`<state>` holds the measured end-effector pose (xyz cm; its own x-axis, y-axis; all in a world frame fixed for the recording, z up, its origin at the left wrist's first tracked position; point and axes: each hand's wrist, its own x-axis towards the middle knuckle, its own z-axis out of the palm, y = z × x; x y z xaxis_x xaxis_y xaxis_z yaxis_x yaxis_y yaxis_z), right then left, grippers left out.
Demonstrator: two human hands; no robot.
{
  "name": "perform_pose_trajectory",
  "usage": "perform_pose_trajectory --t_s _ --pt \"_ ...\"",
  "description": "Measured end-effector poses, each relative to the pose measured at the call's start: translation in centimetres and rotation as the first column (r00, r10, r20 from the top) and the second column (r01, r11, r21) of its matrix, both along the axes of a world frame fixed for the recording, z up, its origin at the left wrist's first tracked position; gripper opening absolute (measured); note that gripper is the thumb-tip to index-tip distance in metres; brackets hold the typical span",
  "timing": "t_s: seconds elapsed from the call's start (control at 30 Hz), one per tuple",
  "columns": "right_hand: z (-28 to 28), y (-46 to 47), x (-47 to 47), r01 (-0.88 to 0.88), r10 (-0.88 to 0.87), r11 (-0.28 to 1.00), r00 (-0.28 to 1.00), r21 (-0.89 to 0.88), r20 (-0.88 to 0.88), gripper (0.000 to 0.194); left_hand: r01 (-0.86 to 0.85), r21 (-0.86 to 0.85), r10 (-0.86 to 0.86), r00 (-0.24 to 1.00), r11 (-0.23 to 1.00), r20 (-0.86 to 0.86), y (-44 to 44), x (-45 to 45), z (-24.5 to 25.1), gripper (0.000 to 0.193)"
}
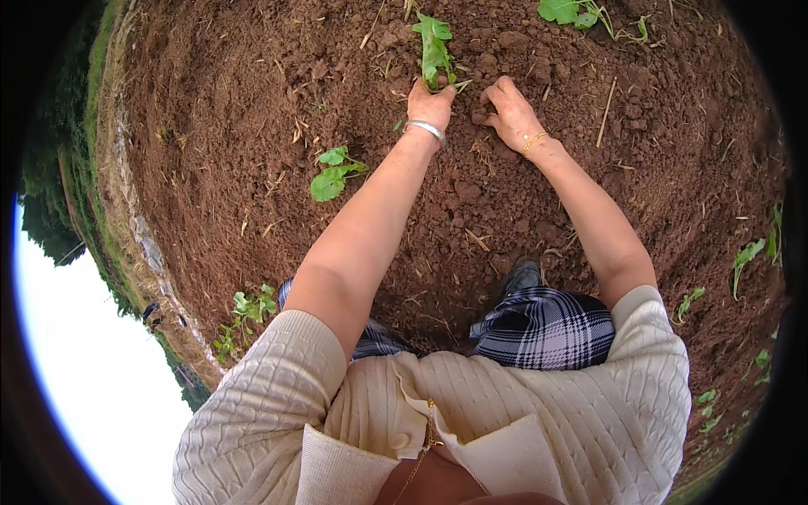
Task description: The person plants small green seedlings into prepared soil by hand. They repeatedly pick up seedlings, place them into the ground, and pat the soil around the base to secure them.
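Observation:
My left hand (430,108), with a silver bangle at the wrist, grips a leafy green seedling (434,53) by its lower part, low over the brown soil (464,189). The seedling's leaves point away from me, and pale stems stick out to the right of my fingers. Just to the right, my right hand (512,117) is at the loose soil with its fingers bent and a gap between thumb and forefinger. I see nothing held in it. Whether its fingertips are sunk in the dirt is hard to tell.
Another seedling (336,173) lies left of my left forearm, and one more (571,11) is at the far right. Several small plants (747,260) dot the right side. A leafy clump (249,309) is by my left elbow. My dark shoe (522,276) rests on the soil.

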<state>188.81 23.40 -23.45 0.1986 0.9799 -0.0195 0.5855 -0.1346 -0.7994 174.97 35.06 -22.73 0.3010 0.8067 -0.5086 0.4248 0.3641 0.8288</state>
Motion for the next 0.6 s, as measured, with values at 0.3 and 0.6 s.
perform_pose_trajectory --t_s 0.3,0.6 --pt "-0.9 3.5 -2.4 0.2 -0.113 0.95 0.936 -0.24 0.332 0.02 -0.155 -0.297 0.158 0.987 0.942 -0.012 1.2 2.5 4.2 0.043" --pt "-2.0 2.9 -0.9 0.199 -0.163 0.973 0.952 -0.118 0.26 0.02 -0.106 -0.201 0.114 0.993 0.974 0.025 -2.7 -0.6 5.2 0.044"
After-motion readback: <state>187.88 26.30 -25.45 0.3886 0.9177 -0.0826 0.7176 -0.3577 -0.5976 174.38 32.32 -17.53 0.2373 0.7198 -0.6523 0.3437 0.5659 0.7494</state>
